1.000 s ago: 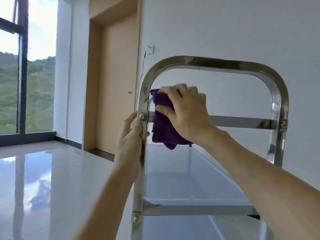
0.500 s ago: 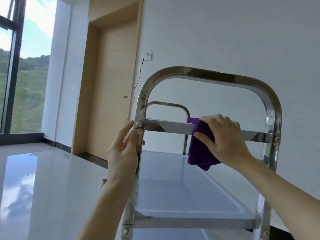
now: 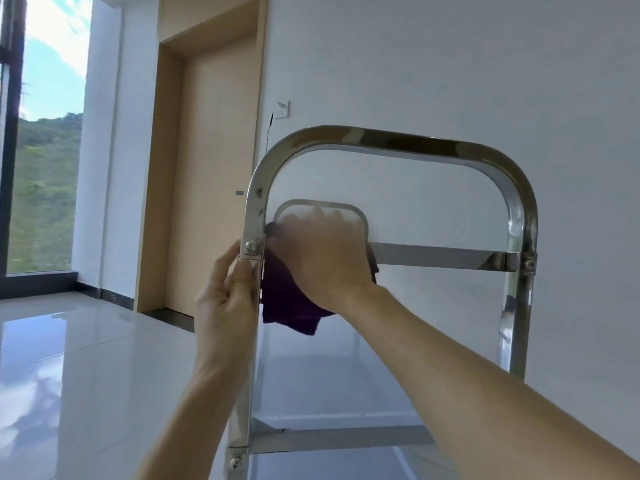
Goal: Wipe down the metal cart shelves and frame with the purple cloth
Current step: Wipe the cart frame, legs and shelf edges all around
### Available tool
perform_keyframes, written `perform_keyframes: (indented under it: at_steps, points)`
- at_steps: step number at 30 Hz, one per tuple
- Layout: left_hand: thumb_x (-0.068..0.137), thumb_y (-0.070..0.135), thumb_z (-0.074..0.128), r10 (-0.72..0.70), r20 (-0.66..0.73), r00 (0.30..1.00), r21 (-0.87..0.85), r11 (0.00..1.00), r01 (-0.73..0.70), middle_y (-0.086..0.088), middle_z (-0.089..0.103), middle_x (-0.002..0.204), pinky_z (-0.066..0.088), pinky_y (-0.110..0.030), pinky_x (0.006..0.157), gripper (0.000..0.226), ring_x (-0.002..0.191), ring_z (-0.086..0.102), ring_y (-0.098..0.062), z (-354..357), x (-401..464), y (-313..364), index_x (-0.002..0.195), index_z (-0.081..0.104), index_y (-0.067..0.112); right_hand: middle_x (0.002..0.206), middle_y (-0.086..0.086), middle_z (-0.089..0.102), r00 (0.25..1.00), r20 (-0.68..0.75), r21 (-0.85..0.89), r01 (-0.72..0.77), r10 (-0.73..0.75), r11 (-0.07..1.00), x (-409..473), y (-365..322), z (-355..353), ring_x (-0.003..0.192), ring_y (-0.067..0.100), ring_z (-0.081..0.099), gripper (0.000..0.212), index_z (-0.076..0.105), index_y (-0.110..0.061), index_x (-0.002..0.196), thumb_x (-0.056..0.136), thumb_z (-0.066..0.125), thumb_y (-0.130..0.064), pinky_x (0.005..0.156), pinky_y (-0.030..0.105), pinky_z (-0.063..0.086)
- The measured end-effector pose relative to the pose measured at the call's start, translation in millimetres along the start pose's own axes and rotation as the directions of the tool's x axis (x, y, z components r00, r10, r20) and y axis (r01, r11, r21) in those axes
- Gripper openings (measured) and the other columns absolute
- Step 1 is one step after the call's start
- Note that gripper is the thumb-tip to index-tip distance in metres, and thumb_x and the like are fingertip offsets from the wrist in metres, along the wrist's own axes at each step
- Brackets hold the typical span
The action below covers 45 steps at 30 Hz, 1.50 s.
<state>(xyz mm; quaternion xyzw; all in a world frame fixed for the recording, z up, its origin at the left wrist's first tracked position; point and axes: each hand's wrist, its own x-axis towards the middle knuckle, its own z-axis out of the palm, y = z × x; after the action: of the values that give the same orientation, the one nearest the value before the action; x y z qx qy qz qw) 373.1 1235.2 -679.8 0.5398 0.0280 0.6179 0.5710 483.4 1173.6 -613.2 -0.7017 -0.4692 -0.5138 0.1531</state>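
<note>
Right hand, blurred, presses the cloth against the cart crossbar's left end, while left hand grips the upright; top shelf bare.

Cart frame: in front of the wall — door behind it to the left.
Crossbar: spans the frame's uprights, above the shelf.
Cloth: at the crossbar's left end, under the right hand.
Left hand: on the left upright — just beside the cloth.
</note>
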Motion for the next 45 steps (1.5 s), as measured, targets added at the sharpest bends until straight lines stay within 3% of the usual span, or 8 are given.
perform_keyframes:
  at_steps: [6,16,20,23,26,31,35,45]
  points:
    - [0.100,0.030,0.049,-0.033,0.000,0.999,0.014,0.999,0.033,0.004,0.074,0.088,0.052,-0.042,0.091,0.028,0.078,0.066,-0.010,-7,2,-2,0.121,0.065,0.041,0.111,-0.001,0.061,0.999,-0.009,0.012,0.034,-0.034,0.999,-23,71,-8,0.096,0.025,0.057,0.048,0.050,-0.031,0.119,0.099,0.021,-0.062,0.079,0.042,0.045]
    - [0.100,0.033,0.048,-0.122,-0.030,0.992,0.072,0.990,0.124,0.000,0.073,0.088,0.045,-0.029,0.058,0.025,0.077,0.065,-0.012,8,-5,14,0.118,0.063,0.043,0.118,-0.001,0.055,0.974,0.147,0.054,-0.179,0.170,0.982,-75,196,-42,0.107,0.026,0.051,0.054,0.053,-0.025,0.126,0.097,0.021,-0.057,0.099,0.044,0.037]
    - [0.102,0.034,0.043,-0.117,0.063,0.991,0.259,0.961,0.097,0.019,0.070,0.079,0.041,-0.029,0.066,0.030,0.069,0.066,0.004,16,17,32,0.132,0.045,0.038,0.115,0.001,0.061,0.922,-0.108,0.425,-0.296,0.372,0.856,-50,181,-69,0.108,0.025,0.054,0.041,0.057,-0.019,0.124,0.101,0.036,-0.046,0.098,0.048,0.042]
    - [0.102,0.036,0.045,-0.150,0.074,0.986,0.530,0.843,0.088,-0.002,0.058,0.114,0.051,-0.047,0.084,0.036,0.099,0.059,-0.021,25,36,43,0.137,0.037,0.033,0.118,0.002,0.059,0.827,-0.288,0.510,-0.294,0.483,0.808,-12,168,-103,0.110,0.025,0.053,0.039,0.055,-0.020,0.124,0.102,0.035,-0.046,0.100,0.047,0.039]
    - [0.096,0.046,0.049,-0.006,0.127,0.992,0.768,0.634,-0.094,-0.008,0.045,0.126,0.051,-0.056,0.091,0.045,0.103,0.056,-0.027,37,55,65,0.136,0.034,0.031,0.122,0.002,0.057,0.847,-0.334,0.432,-0.252,0.413,0.866,32,160,-131,0.111,0.028,0.051,0.040,0.054,-0.023,0.128,0.102,0.035,-0.048,0.097,0.044,0.037]
    - [0.101,0.018,0.045,0.258,0.318,0.912,0.659,0.632,-0.409,0.002,0.051,0.130,0.045,-0.027,0.086,0.041,0.103,0.055,-0.009,81,89,111,0.140,0.044,0.029,0.123,0.002,0.056,0.965,-0.239,0.203,-0.061,0.109,0.977,88,129,-134,0.111,0.031,0.050,0.044,0.054,-0.027,0.127,0.099,0.035,-0.057,0.098,0.047,0.035]
    - [0.101,0.019,0.035,0.165,0.293,0.942,0.535,0.788,-0.305,0.006,0.064,0.116,0.050,-0.039,0.096,0.037,0.108,0.062,-0.014,107,103,126,0.131,0.054,0.029,0.122,0.004,0.058,0.987,0.063,0.005,0.149,-0.149,0.989,97,104,-99,0.103,0.030,0.055,0.059,0.045,-0.030,0.130,0.093,0.024,-0.071,0.087,0.045,0.039]
    - [0.103,0.052,0.013,0.144,0.524,0.840,0.760,0.366,-0.537,-0.001,0.057,0.084,0.039,-0.036,0.064,0.053,0.077,0.052,-0.015,114,112,107,0.093,0.053,0.019,0.102,-0.009,0.063,0.996,-0.066,0.057,0.059,-0.056,0.997,65,190,-93,0.080,0.019,0.062,0.058,0.047,-0.039,0.118,0.089,0.016,-0.079,0.067,0.033,0.046]
